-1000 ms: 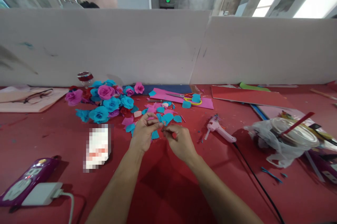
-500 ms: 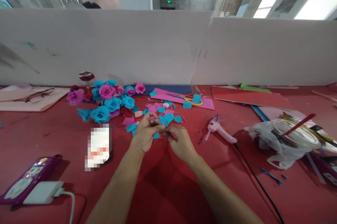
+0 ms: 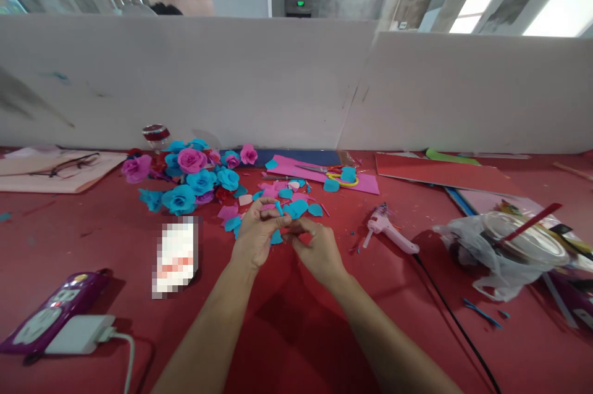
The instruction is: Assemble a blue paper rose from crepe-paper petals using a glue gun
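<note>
A small blue paper piece (image 3: pixel 278 207) sat near the centre of the frame, pinched in the fingers of the left hand (image 3: pixel 254 232). Just beside it, the right hand (image 3: pixel 318 249) had thumb and forefinger drawn together; whether they gripped anything could not be told. Loose paper petals (image 3: pixel 315 210) lay beyond both hands. Paper flowers (image 3: pixel 201 181) clustered left of centre; a pink glue gun (image 3: pixel 393 237) rested right of centre on the red table (image 3: pixel 393 320).
</note>
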{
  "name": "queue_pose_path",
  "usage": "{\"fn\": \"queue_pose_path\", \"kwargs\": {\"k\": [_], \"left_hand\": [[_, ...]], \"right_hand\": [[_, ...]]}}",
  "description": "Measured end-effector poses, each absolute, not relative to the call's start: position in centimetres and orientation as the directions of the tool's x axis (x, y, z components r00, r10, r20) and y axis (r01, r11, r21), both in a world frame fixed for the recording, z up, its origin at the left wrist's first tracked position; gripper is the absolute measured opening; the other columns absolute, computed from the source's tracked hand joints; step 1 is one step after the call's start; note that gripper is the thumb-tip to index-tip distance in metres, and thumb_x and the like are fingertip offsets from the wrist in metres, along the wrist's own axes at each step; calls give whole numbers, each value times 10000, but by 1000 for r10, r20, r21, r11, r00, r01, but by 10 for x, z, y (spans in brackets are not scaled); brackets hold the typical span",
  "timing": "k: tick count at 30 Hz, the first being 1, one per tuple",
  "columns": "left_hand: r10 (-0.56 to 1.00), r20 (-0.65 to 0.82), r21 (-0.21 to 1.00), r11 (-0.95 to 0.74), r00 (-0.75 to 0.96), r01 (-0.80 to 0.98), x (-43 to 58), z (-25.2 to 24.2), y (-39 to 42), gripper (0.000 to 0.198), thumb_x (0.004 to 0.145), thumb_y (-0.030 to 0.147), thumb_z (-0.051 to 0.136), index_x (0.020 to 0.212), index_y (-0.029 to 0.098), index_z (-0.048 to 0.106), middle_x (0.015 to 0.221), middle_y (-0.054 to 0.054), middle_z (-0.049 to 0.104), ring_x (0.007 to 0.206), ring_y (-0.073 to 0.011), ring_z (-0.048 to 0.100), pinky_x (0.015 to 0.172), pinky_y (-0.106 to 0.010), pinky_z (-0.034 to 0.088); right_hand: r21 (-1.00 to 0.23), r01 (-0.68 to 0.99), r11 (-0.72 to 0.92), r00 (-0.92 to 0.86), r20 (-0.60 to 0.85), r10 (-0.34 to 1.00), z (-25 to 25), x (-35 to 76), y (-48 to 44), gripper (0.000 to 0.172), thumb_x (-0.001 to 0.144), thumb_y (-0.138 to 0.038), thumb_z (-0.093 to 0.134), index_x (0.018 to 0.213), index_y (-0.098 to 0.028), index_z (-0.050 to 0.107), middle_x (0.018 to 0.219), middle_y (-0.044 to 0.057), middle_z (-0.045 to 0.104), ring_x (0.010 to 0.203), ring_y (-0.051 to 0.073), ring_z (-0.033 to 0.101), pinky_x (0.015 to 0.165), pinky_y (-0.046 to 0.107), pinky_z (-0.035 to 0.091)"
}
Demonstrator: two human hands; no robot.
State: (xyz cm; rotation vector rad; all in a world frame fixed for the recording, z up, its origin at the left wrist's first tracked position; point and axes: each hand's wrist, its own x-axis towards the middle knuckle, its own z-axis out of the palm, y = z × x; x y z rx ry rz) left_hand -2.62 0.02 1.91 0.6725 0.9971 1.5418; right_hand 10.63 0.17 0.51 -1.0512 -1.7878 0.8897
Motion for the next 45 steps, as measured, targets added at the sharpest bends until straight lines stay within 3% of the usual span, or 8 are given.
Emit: {"fn": "queue_pose_path", "kwargs": {"k": [8, 14, 22, 29, 35, 39, 42, 45], "left_hand": [[975, -45, 897, -57, -218, -439, -22, 14, -1, 466, 509, 73, 792, 845, 206, 498, 560, 101, 531, 621, -95, 590, 656, -225, 444], [980, -43, 867, -60, -194, -495, -20, 17, -2, 402, 445, 48, 798, 733, 174, 548, 611, 71, 564, 636, -91, 586, 653, -217, 450], [976, -146, 807, 22, -163, -591, -21, 16, 2, 346, 405, 70, 828, 717, 146, 699, 549, 43, 593, 582, -78, 576, 616, -200, 457], [999, -37, 893, 23, -23, -450, -28, 14, -1, 194, 524, 148, 814, 699, 156, 731, 647, -27, 702, 663, -129, 640, 707, -244, 478], [997, -24, 912, 53, 76, -406, -33, 15, -2, 335, 621, 169, 773, 953, 170, 728, 744, -69, 737, 883, -219, 674, 863, -348, 472], [984, 0, 909, 75, 181, -410, -35, 18, -3, 503, 605, 120, 779, 1089, 208, 674, 995, -84, 724, 1060, -229, 621, 911, -338, 459], [981, -15, 910, 95, 195, -404, -38, 19, -2, 478, 623, 131, 774, 1085, 194, 667, 1070, -98, 701, 1079, -233, 612, 885, -320, 473], [992, -12, 889, 68, 125, -453, -41, 16, 0, 434, 666, 161, 755, 1086, 187, 651, 966, -87, 725, 1008, -220, 648, 857, -309, 482]], "right_hand": [[-889, 237, 392, -273, 326, 905, -10, 105, 4, 196, 786, -141, 558, 827, -204, 739, 760, 20, 734, 700, 174, 669, 675, 261, 489], [-891, 223, 395, -206, 353, 913, -8, 103, 5, 151, 787, -230, 597, 714, -190, 723, 675, 21, 704, 654, 171, 637, 648, 268, 478], [-969, 59, 239, -206, 222, 953, -4, 102, 6, 85, 686, -242, 653, 689, -194, 723, 698, 26, 713, 674, 173, 631, 683, 285, 493], [-985, -35, 169, -264, 172, 949, -3, 106, 11, 90, 654, -220, 653, 682, -183, 731, 669, 16, 691, 652, 165, 614, 679, 297, 506], [-986, -59, 158, -288, 168, 943, -6, 107, 12, 119, 662, -234, 653, 718, -185, 746, 692, 26, 691, 687, 179, 620, 698, 318, 504], [-988, -101, 116, -324, 143, 935, -6, 108, 13, 124, 672, -240, 665, 753, -196, 748, 730, 27, 697, 703, 176, 617, 704, 315, 493], [-991, -100, 88, -320, 115, 940, -5, 109, 13, 126, 686, -266, 672, 764, -198, 745, 717, 24, 689, 679, 163, 594, 689, 307, 475], [-994, -81, 80, -323, 102, 941, -1, 110, 12, 127, 705, -276, 658, 754, -188, 736, 691, 16, 665, 667, 145, 562, 690, 294, 451]]}}
